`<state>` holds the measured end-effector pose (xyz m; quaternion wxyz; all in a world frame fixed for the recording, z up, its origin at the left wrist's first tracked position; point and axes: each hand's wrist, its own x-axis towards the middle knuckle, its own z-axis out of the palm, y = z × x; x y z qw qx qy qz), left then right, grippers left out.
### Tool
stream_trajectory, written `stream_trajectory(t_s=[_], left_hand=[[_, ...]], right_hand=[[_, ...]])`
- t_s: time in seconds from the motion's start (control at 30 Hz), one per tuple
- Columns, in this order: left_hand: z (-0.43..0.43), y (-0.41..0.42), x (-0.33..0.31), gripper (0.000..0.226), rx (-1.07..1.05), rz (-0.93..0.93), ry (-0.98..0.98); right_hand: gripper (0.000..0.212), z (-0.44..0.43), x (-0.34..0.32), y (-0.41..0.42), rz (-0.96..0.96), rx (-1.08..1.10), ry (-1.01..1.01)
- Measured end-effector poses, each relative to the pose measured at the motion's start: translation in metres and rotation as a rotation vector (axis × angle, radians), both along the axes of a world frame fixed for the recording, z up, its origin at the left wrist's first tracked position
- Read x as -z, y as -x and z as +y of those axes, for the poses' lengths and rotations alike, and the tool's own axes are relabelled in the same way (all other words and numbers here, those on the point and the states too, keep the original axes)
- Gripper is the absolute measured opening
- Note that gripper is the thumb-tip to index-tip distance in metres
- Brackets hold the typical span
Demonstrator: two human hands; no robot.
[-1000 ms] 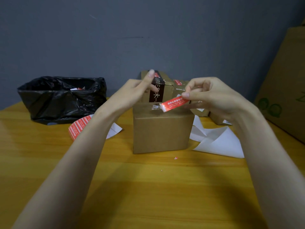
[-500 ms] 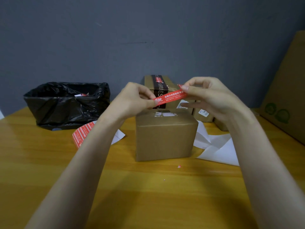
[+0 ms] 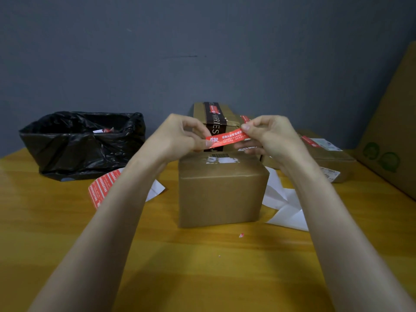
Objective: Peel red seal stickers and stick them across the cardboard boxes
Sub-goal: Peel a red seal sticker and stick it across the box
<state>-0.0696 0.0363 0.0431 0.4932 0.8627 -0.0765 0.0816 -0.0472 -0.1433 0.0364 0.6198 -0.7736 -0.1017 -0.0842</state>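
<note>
A red seal sticker (image 3: 227,138) with white print is stretched in the air between both hands, just above a plain cardboard box (image 3: 221,192) in the middle of the wooden table. My left hand (image 3: 177,137) pinches the sticker's left end. My right hand (image 3: 270,136) pinches its right end, slightly higher. The box top carries a white label. Behind it stands a taller box (image 3: 213,115) with a black band and a red sticker on top. A flat box (image 3: 326,154) with a red sticker lies at the right.
A black bin bag (image 3: 78,143) holding scraps sits at the back left. A sheet of red stickers (image 3: 101,188) lies left of the box, white backing paper (image 3: 286,206) to its right. A large cardboard carton (image 3: 396,131) leans at the far right.
One second ago only my right hand held the sticker. My left hand has taken its free end, and both hands have pulled it out flat above the box.
</note>
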Motion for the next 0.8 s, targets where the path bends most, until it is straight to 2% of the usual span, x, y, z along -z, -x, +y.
stream_trajectory(t_s=[0.13, 0.23, 0.37, 0.5, 0.67, 0.8], left_hand=[[-0.002, -0.003, 0.003, 0.009, -0.033, 0.009, 0.027], [-0.002, -0.005, 0.004, 0.020, -0.057, 0.019, 0.009], [-0.005, -0.005, 0.004, 0.008, -0.088, 0.004, -0.024], [-0.003, -0.004, 0.003, 0.009, -0.109, -0.012, -0.010], [0.002, -0.001, 0.000, 0.009, -0.073, 0.007, -0.016], [0.003, -0.003, 0.001, 0.008, -0.085, 0.017, -0.064]], right_hand=[[0.015, 0.005, 0.006, -0.005, -0.034, 0.083, 0.048], [0.018, 0.007, 0.006, -0.006, -0.034, 0.087, 0.088], [0.017, 0.008, 0.005, -0.004, -0.040, 0.070, 0.138], [0.016, 0.005, 0.002, -0.003, -0.059, 0.109, 0.183], [0.015, -0.009, 0.000, -0.001, 0.032, 0.080, 0.274], [0.014, -0.009, -0.003, 0.002, 0.051, 0.062, 0.244]])
